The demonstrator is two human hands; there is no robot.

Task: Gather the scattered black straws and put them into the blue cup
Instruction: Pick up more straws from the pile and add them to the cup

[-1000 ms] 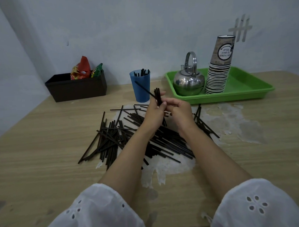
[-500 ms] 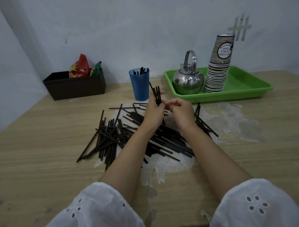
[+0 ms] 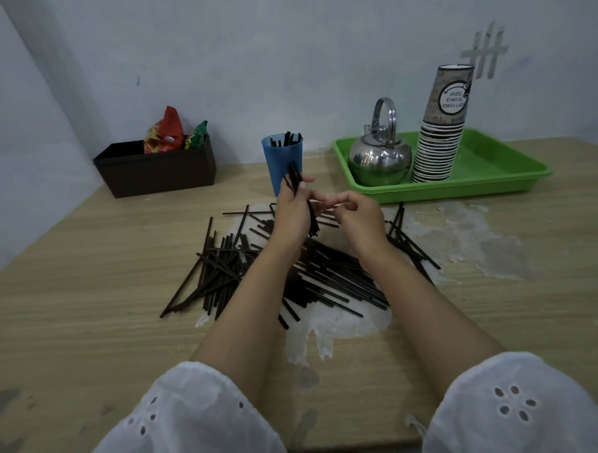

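A heap of black straws [image 3: 327, 276] lies spread over the middle of the wooden table. My left hand [image 3: 292, 214] grips a small bundle of black straws [image 3: 297, 188], held nearly upright just in front of the blue cup [image 3: 282, 162]. The cup stands at the back centre with several straw ends sticking out of its top. My right hand [image 3: 357, 218] hovers beside the left one with its fingers loosely curled and nothing in them. Both forearms cover part of the heap.
A green tray [image 3: 487, 180] at the back right carries a steel kettle [image 3: 378, 157] and a tall stack of paper cups [image 3: 441, 134]. A dark box [image 3: 158, 169] with snack packets stands at the back left. White worn patches mark the table [image 3: 88, 304].
My left hand has lifted the bundle up and left towards the blue cup. My right hand has let go of the bundle and drawn slightly apart from it.
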